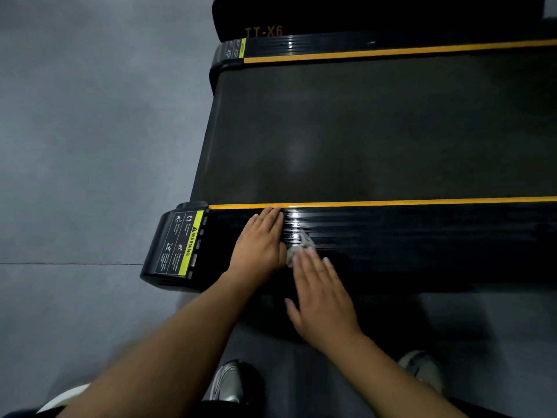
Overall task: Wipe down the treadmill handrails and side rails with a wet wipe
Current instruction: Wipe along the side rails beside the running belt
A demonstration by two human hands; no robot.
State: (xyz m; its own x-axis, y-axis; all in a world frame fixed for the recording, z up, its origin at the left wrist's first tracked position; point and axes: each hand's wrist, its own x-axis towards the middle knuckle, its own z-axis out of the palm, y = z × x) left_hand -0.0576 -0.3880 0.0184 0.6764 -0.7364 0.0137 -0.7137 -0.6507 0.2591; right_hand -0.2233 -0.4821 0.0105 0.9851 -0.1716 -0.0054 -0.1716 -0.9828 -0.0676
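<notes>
Head view: the left hand (260, 239) lies flat on the near side rail (422, 236) of the treadmill, palm down, fingers straight and together and holding nothing. Its fingertips reach the yellow stripe (391, 203) that runs along the rail's far edge. The right hand (322, 300) is just to the right of the left hand and nearer the person, also spread flat with straight fingers. Its fingertips press on a crumpled grey-white wet wipe (298, 248) without curling round it. The wipe sits on the ribbed black rail between the two hands, right against the thumb side of the left hand and partly under the right fingertips. The rail looks glossy just beyond the wipe.

To the left of the left hand the rail ends in a rounded black end cap (168, 245) bearing a yellow and black warning label (180, 242). Beyond both hands lies the dark running belt (361, 131), and past it the far side rail (391, 45) with its own yellow stripe. Further on still, faint "TT-X6" lettering (263, 32) shows on a black housing. The grey floor (90, 146) spreads out to the left of the hands. Below the forearms are two shoes (232, 384), one under each arm
</notes>
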